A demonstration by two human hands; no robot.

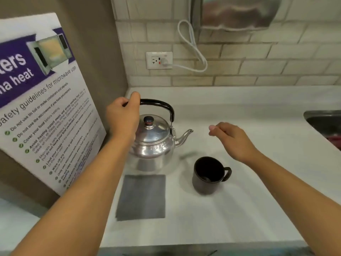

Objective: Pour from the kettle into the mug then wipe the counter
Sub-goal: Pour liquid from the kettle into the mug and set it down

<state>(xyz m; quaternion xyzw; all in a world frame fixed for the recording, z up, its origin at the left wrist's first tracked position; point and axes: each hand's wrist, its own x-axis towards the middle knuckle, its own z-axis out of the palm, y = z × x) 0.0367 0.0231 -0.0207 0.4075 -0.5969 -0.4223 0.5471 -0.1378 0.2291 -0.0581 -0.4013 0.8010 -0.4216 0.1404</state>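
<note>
A shiny steel kettle [155, 139] with a black arched handle hangs slightly above the white counter [239, 209], its spout pointing right. My left hand [123, 115] is closed around the left end of that handle. A black mug [208, 175] stands upright on the counter to the kettle's lower right, handle to the right. A grey folded cloth [142, 197] lies flat in front of the kettle. My right hand [228, 139] hovers above and behind the mug, fingers loosely curled, holding nothing.
A microwave safety poster [42, 100] leans on the left wall. A tiled backsplash carries a socket [159, 60] with a white cord plugged in. A paper towel dispenser [238, 13] hangs above. A sink [326, 124] edge shows at the far right.
</note>
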